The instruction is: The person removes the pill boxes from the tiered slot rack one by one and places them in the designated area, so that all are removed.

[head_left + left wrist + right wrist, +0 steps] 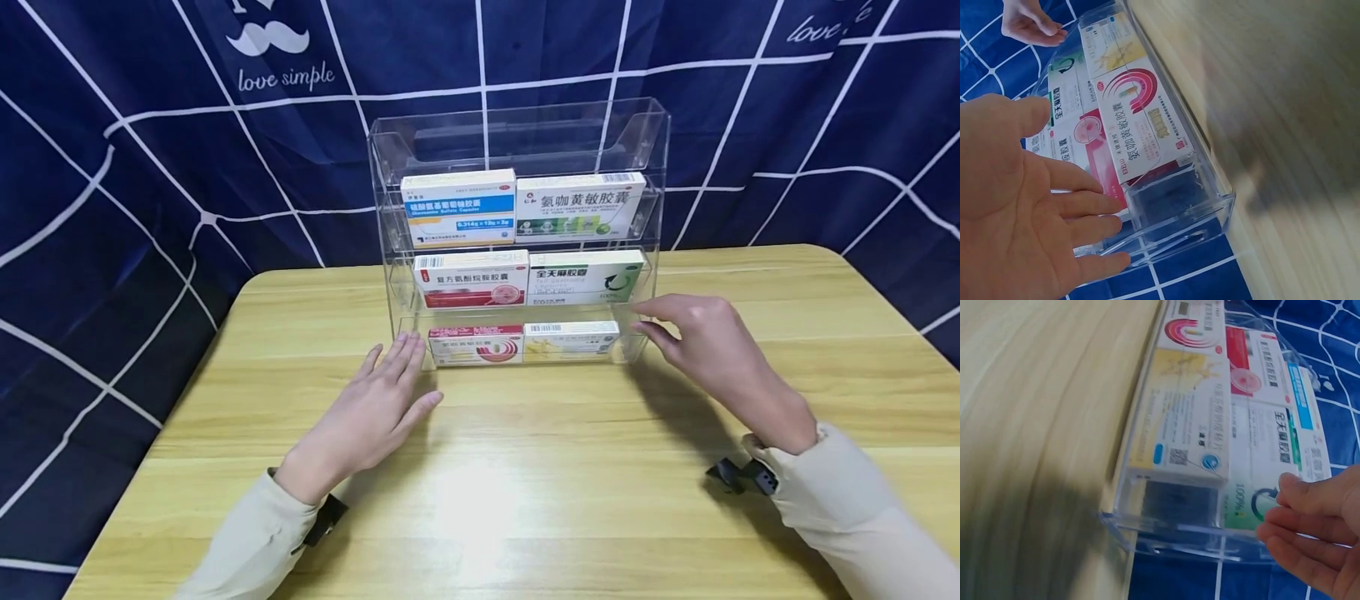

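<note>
Fingers [406,353] flank the clear rack [517,133], boxes [472,281] facing front, long axes sideways

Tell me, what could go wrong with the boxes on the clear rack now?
The left hand and right hand are right by the sides of the rack, so a bump might shift it and jiggle the boxes.

There's a gap between the yellow box and the rack's side wall, so that box could slide sideways if the rack tilts.

The rack stands toward the back of the table, so a hard push might send it over the far edge.
</note>
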`<state>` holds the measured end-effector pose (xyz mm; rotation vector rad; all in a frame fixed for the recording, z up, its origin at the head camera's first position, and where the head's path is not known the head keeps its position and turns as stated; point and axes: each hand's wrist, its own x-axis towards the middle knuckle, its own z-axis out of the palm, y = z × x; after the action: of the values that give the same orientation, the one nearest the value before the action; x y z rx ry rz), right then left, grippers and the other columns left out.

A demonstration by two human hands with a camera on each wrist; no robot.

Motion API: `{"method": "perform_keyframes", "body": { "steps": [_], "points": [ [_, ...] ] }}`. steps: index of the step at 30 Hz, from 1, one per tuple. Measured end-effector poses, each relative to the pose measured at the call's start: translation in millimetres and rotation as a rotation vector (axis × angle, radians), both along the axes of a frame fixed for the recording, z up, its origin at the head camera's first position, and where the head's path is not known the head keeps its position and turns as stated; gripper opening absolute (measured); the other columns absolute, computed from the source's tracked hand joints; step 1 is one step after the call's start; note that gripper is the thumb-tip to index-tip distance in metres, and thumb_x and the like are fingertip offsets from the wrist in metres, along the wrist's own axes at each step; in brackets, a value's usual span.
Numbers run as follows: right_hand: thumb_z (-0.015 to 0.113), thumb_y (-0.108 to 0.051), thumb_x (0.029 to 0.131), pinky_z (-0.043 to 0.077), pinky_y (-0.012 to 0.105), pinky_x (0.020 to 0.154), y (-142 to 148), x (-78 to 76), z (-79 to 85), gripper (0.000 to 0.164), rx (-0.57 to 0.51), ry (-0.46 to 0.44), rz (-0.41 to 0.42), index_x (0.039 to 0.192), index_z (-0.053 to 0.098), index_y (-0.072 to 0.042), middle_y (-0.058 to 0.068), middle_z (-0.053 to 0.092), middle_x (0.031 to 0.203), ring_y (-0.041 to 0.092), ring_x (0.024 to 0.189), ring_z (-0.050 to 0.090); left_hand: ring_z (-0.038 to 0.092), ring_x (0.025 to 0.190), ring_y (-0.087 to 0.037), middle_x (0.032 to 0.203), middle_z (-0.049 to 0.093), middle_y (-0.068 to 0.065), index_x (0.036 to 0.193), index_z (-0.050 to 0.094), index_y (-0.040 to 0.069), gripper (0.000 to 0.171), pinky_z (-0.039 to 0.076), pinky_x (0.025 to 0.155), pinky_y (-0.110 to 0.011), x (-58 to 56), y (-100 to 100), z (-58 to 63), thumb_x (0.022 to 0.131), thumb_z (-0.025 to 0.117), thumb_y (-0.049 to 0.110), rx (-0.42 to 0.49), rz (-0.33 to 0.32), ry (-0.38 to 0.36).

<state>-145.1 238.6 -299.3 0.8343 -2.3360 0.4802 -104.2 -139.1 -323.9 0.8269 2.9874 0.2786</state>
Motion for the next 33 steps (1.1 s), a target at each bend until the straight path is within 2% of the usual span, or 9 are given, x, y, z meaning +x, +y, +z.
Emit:
{"method": "perform_keyframes", "body": {
  "steps": [6, 14, 17, 20, 24, 33],
  "points": [
    [0.080, 0.006, 0.070, 0.058, 0.046, 0.064, -9.0, -3.5, -5.1, 0.023, 0.023, -0.052, 0.006, 0.091, 0.076, -0.001, 0.013, 0.074, 0.084, 0.031, 0.074, 0.071, 0.011, 0.146, -0.032, 0.157, 0.017, -0.022, 0.150, 0.020, -0.006, 0.071, 0.010, 0.119, -0.049, -0.9, 0.6, -3.6, 0.104, 0.025, 0.048, 0.013, 0.015, -0.015],
    [0.078, -0.005, 0.077, 0.056, 0.051, 0.057, -18.8, -6.5, -9.3, 0.016, 0.110, -0.120, -0.076, 0.093, 0.075, -0.004, 0.013, 0.073, 0.084, 0.033, 0.070, 0.070, 0.008, 0.146, -0.032, 0.157, 0.012, -0.023, 0.150, 0.019, -0.007, 0.067, 0.010, 0.119, -0.045, -1.2, 0.3, -7.1, 0.105, 0.021, 0.043, 0.022, 0.021, -0.039],
    [0.077, -0.005, 0.078, 0.055, 0.049, 0.052, -19.9, -6.8, -10.5, 0.013, 0.130, -0.129, -0.081, 0.091, 0.074, -0.005, 0.010, 0.073, 0.079, 0.029, 0.064, 0.068, 0.008, 0.146, -0.032, 0.157, 0.011, -0.024, 0.150, 0.018, -0.007, 0.065, 0.010, 0.119, -0.045, -1.5, 0.0, -8.1, 0.106, 0.021, 0.040, 0.023, 0.017, -0.035],
    [0.077, -0.004, 0.078, 0.051, 0.044, 0.045, -20.2, -6.7, -11.3, 0.009, 0.135, -0.136, -0.087, 0.081, 0.070, -0.009, 0.003, 0.068, 0.070, 0.020, 0.055, 0.060, 0.008, 0.146, -0.032, 0.157, 0.010, -0.024, 0.150, 0.017, -0.007, 0.064, 0.010, 0.119, -0.045, -1.7, -0.2, -8.2, 0.106, 0.022, 0.038, 0.018, 0.016, -0.038],
    [0.076, -0.003, 0.079, 0.044, 0.038, 0.038, -20.2, -6.8, -12.3, 0.021, 0.146, -0.140, -0.099, 0.071, 0.060, -0.014, -0.003, 0.060, 0.062, 0.013, 0.050, 0.049, 0.006, 0.146, -0.032, 0.157, 0.008, -0.024, 0.150, 0.016, -0.007, 0.063, 0.009, 0.119, -0.045, -1.6, 0.4, -7.5, 0.106, 0.023, 0.038, 0.017, 0.014, -0.049],
    [0.073, 0.000, 0.079, 0.040, 0.038, 0.036, -20.6, -8.3, -17.0, 0.031, 0.153, -0.154, -0.119, 0.065, 0.052, -0.017, -0.006, 0.051, 0.058, 0.014, 0.048, 0.044, 0.004, 0.146, -0.032, 0.158, 0.007, -0.024, 0.150, 0.014, -0.007, 0.064, 0.009, 0.119, -0.044, -2.5, 0.0, -8.9, 0.106, 0.022, 0.038, 0.012, 0.011, -0.047]
  ]
}}
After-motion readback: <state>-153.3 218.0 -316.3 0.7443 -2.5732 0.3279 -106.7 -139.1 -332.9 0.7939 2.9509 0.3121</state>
